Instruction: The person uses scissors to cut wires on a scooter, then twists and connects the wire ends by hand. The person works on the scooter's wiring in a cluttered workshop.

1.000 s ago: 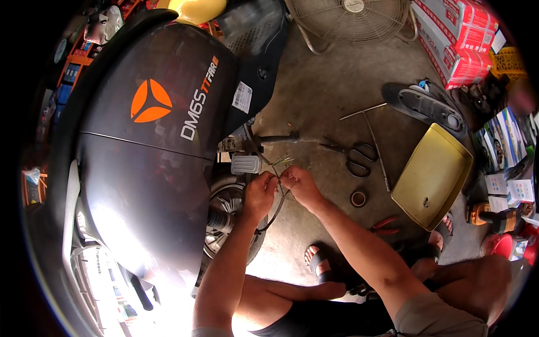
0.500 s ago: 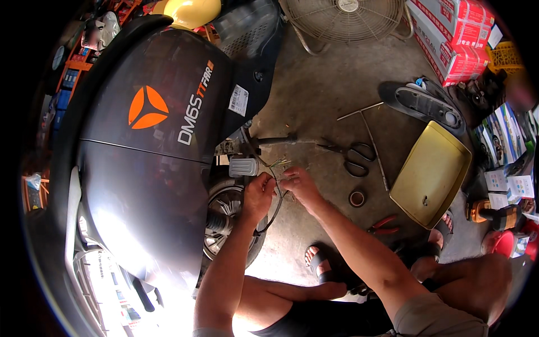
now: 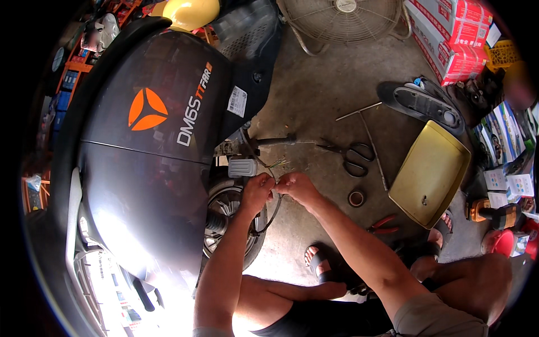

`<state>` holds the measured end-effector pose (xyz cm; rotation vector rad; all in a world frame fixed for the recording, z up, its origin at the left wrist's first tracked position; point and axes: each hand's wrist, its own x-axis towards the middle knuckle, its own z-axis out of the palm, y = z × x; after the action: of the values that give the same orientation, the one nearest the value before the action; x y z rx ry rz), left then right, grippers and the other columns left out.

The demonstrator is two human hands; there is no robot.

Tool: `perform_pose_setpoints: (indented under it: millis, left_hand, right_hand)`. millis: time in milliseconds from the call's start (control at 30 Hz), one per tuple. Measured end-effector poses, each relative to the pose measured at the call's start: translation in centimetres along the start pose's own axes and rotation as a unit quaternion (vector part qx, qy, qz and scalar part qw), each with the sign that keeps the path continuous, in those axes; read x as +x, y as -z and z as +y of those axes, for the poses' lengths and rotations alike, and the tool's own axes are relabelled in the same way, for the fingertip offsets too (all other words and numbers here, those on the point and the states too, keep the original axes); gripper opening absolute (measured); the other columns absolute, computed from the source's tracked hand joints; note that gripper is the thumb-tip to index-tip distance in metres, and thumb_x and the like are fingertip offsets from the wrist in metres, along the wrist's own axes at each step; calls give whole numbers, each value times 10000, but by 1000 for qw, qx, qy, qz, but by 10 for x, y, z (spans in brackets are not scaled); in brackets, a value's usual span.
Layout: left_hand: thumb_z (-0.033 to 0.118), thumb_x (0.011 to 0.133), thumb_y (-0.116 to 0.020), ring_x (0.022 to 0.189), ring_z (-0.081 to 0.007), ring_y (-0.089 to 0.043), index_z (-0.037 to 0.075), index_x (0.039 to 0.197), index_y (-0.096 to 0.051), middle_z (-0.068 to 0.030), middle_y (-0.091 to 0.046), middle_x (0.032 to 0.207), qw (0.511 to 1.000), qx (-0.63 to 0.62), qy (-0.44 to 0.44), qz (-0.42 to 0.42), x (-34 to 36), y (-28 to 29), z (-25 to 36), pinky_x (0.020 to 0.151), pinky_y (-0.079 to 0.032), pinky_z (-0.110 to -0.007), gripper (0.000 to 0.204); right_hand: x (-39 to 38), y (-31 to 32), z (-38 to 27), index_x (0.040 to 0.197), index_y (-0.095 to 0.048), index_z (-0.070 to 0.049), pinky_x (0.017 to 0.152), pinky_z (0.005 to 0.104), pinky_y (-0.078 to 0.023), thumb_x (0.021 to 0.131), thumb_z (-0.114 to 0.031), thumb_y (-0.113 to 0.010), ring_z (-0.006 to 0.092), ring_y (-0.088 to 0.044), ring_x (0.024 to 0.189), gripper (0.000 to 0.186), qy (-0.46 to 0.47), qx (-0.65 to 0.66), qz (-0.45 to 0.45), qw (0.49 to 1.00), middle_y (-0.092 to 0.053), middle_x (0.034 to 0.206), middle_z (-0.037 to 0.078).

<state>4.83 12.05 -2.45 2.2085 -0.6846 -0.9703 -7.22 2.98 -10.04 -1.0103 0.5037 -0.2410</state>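
Note:
My left hand (image 3: 258,195) and my right hand (image 3: 296,187) meet beside the wheel of a dark grey scooter (image 3: 168,106). Both are closed, fingertips pinched together on a thin dark cable (image 3: 274,218) that loops up from near the wheel (image 3: 216,247). Just beyond my fingers, several thin coloured wire ends (image 3: 279,164) fan out from a cable. What exactly lies between my fingertips is too small to make out fully. A grey ribbed pedal (image 3: 242,167) sticks out next to my left hand.
On the concrete floor to the right lie black-handled scissors (image 3: 357,160), a metal T-handle wrench (image 3: 371,140), a tape roll (image 3: 356,197), red pliers (image 3: 384,224) and a yellow tray (image 3: 396,194). A floor fan (image 3: 348,25) and red-white boxes (image 3: 449,39) stand farther off.
My right hand has moved slightly left, bringing its fingertips against the cable beside my left fingers. My left hand stays nearly in place.

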Motion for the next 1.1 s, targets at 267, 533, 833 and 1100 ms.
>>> perform_pose_setpoints:
  millis: [267,533,833,1100]
  left_hand:
    - [213,874,-542,501,-153,-562,5,784,-580,-85,-573,618,998,62,-6,1,0,-1,4,516,-439,-300,230]
    - [204,878,-553,502,-134,-535,7,802,-591,-64,-562,620,998,55,-11,1,2,-4,6,507,-427,-291,215]
    - [167,883,-563,521,-95,-474,59,760,-564,6,-499,625,996,-52,62,-23,-10,-2,18,483,-371,-251,163]
    - [173,896,-545,524,-103,-466,84,753,-532,8,-501,638,978,-149,143,1,-18,-7,20,491,-376,-246,169]
  right_hand:
    - [-12,5,30,933,-636,-24,642,318,-465,775,-114,-667,166,-593,733,185,279,-153,347,882,-657,832,53]
    - [-48,-31,41,962,-626,-127,904,367,-406,857,-273,-661,159,-577,927,184,-134,475,-6,870,-646,941,-8]
    - [-34,-45,31,791,-613,-124,710,334,-431,897,-240,-636,115,-523,691,159,-102,508,-2,855,-558,718,-19]
    - [-36,-50,35,802,-602,-85,668,288,-440,882,-125,-587,107,-529,677,91,-40,509,21,860,-553,702,-16]
